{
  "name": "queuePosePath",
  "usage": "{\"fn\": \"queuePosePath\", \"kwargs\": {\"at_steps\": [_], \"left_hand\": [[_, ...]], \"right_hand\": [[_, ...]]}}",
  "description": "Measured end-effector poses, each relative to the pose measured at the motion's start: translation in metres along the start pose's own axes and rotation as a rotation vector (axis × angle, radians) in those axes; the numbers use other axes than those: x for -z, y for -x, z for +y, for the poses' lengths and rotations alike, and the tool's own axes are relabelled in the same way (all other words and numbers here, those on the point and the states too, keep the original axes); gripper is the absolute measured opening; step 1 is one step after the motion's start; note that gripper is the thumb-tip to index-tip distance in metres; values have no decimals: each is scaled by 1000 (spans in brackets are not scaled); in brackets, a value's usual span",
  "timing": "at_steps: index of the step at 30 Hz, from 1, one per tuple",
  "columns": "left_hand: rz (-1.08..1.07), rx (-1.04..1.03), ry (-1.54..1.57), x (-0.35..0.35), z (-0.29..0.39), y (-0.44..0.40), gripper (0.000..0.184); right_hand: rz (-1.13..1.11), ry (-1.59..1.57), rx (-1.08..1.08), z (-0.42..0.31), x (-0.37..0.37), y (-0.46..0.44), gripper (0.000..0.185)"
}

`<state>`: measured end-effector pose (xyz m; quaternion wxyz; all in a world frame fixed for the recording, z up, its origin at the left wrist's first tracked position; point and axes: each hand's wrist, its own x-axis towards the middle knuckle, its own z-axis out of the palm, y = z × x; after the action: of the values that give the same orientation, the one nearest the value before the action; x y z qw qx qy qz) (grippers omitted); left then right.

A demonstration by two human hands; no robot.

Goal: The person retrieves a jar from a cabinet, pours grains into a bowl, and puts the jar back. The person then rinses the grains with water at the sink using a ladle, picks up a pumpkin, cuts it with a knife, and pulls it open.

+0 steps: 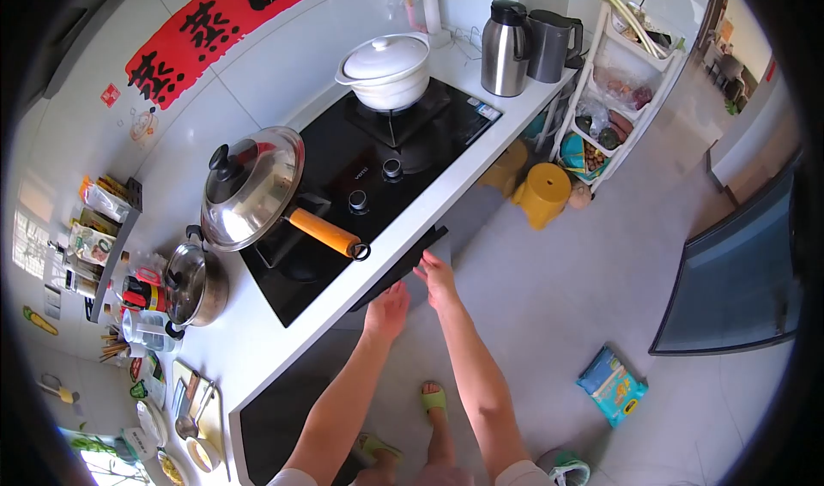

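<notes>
Below the counter's front edge, a dark drawer front (396, 271) stands slightly out from the cabinet. My left hand (386, 311) is at its lower left part, fingers curled against the edge. Higher and to the right, my right hand (439, 280) has its fingers bent at the same edge, with the thumb toward my left hand. Some fingertips are hidden. Above the drawer lies the black gas hob (343, 173) with two knobs. On it sit a wok with a wooden handle (322, 231) under a steel lid (254, 190), and a white lidded pot (386, 72).
A steel thermos (505, 50) and grey kettle (549, 47) stand at the counter's right end. Beyond are a white storage rack (606, 100) and yellow stool (542, 193). A blue packet (612, 386) lies on the floor. A steel pot (206, 293) sits left of the hob.
</notes>
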<state>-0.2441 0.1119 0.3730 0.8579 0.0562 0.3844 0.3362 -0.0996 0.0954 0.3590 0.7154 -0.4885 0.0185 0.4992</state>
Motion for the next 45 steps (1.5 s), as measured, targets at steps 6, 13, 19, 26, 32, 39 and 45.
{"fn": "queuePosePath", "kwargs": {"at_steps": [6, 13, 19, 26, 32, 39, 45], "left_hand": [[74, -112, 218, -9, -4, -19, 61], [7, -134, 141, -10, 0, -20, 69], [28, 28, -243, 1, 17, 10, 66], [-32, -2, -633, 67, 92, 188, 37], [291, -217, -412, 228, 150, 373, 32], [697, -550, 302, 400, 179, 526, 68], [417, -649, 519, 453, 215, 524, 89]], "right_hand": [[-28, 151, 58, 5, -16, -24, 29], [-128, -63, 58, 20, -15, -31, 37], [111, 88, -66, 23, -30, 8, 42], [11, 197, -58, 100, -74, 156, 20], [-616, 501, -195, 202, -193, 302, 20], [-1252, 1041, 315, 328, -315, 392, 22], [-1316, 1547, 1036, 401, -366, 364, 36]]}}
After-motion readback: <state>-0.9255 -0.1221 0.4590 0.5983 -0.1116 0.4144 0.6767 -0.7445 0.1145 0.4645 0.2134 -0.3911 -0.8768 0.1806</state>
